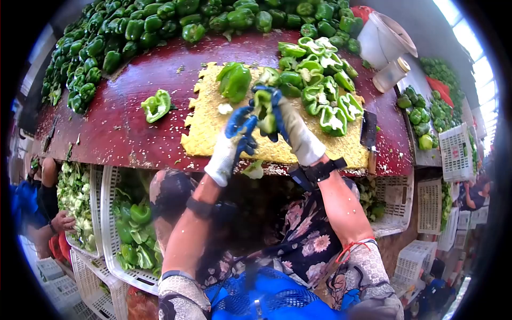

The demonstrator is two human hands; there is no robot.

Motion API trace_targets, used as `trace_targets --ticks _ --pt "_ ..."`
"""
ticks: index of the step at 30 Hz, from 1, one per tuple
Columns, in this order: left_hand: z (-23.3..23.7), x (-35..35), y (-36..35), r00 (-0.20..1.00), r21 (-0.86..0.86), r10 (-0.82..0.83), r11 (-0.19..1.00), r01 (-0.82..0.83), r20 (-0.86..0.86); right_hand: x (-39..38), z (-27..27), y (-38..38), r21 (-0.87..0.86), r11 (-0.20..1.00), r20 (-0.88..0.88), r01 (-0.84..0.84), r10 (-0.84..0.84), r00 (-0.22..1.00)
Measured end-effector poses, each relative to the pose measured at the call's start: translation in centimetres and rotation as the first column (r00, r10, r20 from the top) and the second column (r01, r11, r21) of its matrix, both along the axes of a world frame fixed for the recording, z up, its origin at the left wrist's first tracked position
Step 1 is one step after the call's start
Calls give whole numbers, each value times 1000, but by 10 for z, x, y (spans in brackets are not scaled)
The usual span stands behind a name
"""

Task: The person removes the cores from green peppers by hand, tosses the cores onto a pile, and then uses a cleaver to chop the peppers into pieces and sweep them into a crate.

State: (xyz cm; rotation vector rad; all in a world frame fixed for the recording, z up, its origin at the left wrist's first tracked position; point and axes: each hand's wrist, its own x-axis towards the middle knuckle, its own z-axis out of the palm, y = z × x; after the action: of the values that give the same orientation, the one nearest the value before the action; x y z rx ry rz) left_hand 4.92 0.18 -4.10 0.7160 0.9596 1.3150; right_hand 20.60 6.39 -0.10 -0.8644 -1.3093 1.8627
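My right hand (282,114), in a white glove with blue coated fingers, grips a cut green bell pepper (264,110) with its hollow inside showing. My left hand (238,133), gloved the same way, is beside it with fingers apart and bent, nothing visible in them. Both hands are above a yellow foam mat (205,141) strewn with seeds. On the mat are a whole bell pepper (234,81), a white pepper core (225,108) and several halved peppers (333,120). A pale core piece (254,169) is at the mat's front edge.
A cleaver (369,133) lies at the mat's right edge. Whole peppers (152,24) are heaped along the back of the red table (128,101). A white bucket (376,40) and a jar (391,74) stand back right. Crates (110,224) stand below; another person's hand (64,220) is at left.
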Motion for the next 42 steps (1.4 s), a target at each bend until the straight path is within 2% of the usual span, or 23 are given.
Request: trace_targets --ticks 1,2,3,4,5,7,11,12,15,16,17,20,22,23,25,26,28,30,31,33,37,39,42 --pt "-4 -1 -2 986 -15 -74 997 77 148 -6 -5 -5 4 1000 -6 -13 13 1000" --pt "-19 -4 0 987 74 -80 995 70 142 -11 -17 -12 341 939 107 -34 -3 994" --pt "-34 2 4 963 -3 53 999 -54 263 -14 -27 -14 633 769 205 -86 -59 977" --pt "-35 -1 3 933 -22 26 1000 -20 359 -11 -24 -10 470 861 310 -193 43 950" --pt "-34 -8 2 894 -36 2 999 16 448 -11 -22 -7 472 860 303 -197 52 952" --pt "-28 -29 -1 882 166 -107 986 33 460 -11 -13 4 241 970 166 -26 -15 986" --pt "-6 -82 2 697 256 -77 954 -156 713 -5 -10 14 278 952 79 127 -154 985" --pt "-1 -106 2 571 372 -239 919 -128 786 -6 -9 12 277 953 77 126 -152 985" --pt "31 -170 -30 621 324 -24 868 -375 784 -7 -3 4 279 952 44 126 -144 989" --pt "42 -185 -46 631 298 52 850 -435 774 -9 7 -1 297 949 179 102 -161 971" --pt "28 -212 -55 584 329 -38 854 -402 811 -11 12 -3 310 947 309 79 -179 934" --pt "32 -227 -72 535 227 103 826 -515 839 -10 -11 -1 443 896 465 -8 -222 857" --pt "29 -228 -62 657 86 504 754 -652 561 -16 -18 -2 512 854 624 -93 -296 723" --pt "24 -229 -50 658 83 502 756 -649 561 -24 -5 -6 484 857 705 -174 -264 659" --pt "14 -230 -16 788 217 614 776 -593 -46 -34 -17 -6 572 776 683 -265 -272 678" --pt "11 -233 -2 722 165 629 776 -609 -288 -42 -23 -3 628 698 694 -344 -302 654" --pt "-1 -245 29 684 134 517 836 -532 -515 -56 -32 2 683 574 710 -452 -378 594" --pt "-42 -274 64 409 291 466 859 -421 -784 -66 -48 7 699 503 712 -508 -427 557" --pt "-54 -279 72 415 291 461 864 -411 -784 -66 -59 6 752 426 659 -502 -473 585" --pt "-64 -280 78 767 104 295 952 -289 -569 -65 -58 2 729 449 684 -516 -477 552" --pt "-71 -285 76 622 113 224 971 -213 -750 -45 -45 3 720 435 694 -541 -469 546" --pt "-69 -294 67 599 88 191 976 -197 -778 -22 -36 9 530 574 848 -624 -388 362" --pt "-50 -297 28 723 -63 57 988 -139 -689 26 0 12 291 756 956 -587 -254 147"
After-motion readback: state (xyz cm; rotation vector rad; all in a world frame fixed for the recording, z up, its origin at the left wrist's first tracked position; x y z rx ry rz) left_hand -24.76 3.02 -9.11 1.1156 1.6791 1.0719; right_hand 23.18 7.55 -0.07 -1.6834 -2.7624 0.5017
